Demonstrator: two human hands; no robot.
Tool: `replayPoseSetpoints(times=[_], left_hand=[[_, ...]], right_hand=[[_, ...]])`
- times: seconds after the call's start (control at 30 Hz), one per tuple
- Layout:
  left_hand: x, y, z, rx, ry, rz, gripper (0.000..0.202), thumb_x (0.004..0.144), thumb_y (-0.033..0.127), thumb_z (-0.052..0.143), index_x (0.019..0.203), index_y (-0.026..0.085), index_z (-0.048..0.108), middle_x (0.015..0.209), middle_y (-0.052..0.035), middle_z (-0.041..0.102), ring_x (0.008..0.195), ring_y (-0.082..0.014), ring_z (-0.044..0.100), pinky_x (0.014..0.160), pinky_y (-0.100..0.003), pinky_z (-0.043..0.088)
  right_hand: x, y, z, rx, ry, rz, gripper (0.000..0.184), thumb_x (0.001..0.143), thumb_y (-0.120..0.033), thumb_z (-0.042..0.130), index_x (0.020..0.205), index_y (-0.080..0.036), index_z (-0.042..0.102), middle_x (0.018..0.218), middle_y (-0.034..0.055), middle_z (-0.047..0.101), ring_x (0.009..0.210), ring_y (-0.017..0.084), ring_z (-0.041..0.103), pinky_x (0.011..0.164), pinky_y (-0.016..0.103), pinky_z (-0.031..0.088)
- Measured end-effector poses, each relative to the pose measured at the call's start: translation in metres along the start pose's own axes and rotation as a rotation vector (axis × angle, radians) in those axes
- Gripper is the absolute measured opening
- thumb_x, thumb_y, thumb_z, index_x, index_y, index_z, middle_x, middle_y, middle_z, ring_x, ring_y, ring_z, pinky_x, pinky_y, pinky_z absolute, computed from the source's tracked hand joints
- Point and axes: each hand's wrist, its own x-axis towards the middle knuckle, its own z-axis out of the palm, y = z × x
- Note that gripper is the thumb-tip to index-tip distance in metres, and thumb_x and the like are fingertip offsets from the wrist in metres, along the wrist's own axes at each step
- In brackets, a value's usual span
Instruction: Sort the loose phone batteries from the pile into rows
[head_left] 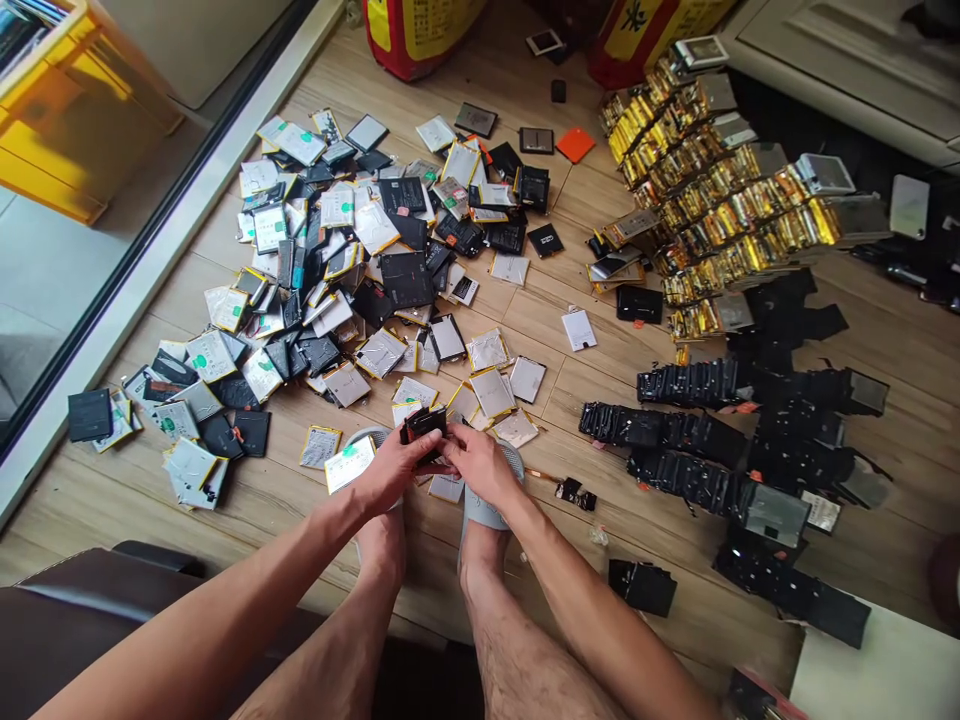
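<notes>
Between my two hands is a small stack of black phone batteries (421, 425), held above the floor between my feet. My left hand (397, 462) grips the stack with its thumb across the near side. The fingers of my right hand (484, 462) are bent in at the stack's right edge; their tips are partly hidden. Loose phone batteries (360, 240), silver-white and black, lie in a wide heap beyond my hands. A white battery with a green mark (350, 463) rests by my left foot, and a silver battery (493, 392) lies just past my right hand.
Rows of gold-edged batteries (720, 210) stand at the right, with rows of black batteries (690, 385) nearer me. A small black stack (643, 586) sits by my right leg. Red-yellow bags (420, 35) stand at the back; a yellow crate (82, 110) is beyond the door track (161, 235).
</notes>
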Motion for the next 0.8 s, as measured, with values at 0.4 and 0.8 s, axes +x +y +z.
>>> replayPoseSetpoints(times=[0.4,0.8], left_hand=[[0.003,-0.001,-0.029,-0.119,0.226,-0.040,0.041,0.089,0.028,0.076,0.126,0.013,0.066,0.128,-0.0192,0.072,0.098,-0.0301,0.078,0.058,-0.033,0.067],[0.009,0.012,-0.034,-0.141,0.244,-0.034,0.032,0.085,0.013,0.073,0.117,0.010,0.070,0.116,-0.0170,0.076,0.089,-0.0273,0.078,0.066,-0.035,0.068]], right_hand=[[0.114,-0.026,-0.030,-0.754,0.428,-0.250,0.041,0.095,-0.024,0.061,0.135,-0.018,0.064,0.132,0.0153,0.067,0.117,0.028,0.062,0.099,0.038,0.047],[0.106,-0.017,-0.060,-0.523,0.455,-0.107,0.030,0.098,-0.022,0.045,0.120,-0.016,0.065,0.105,0.0145,0.074,0.098,0.027,0.071,0.092,0.041,0.055]])
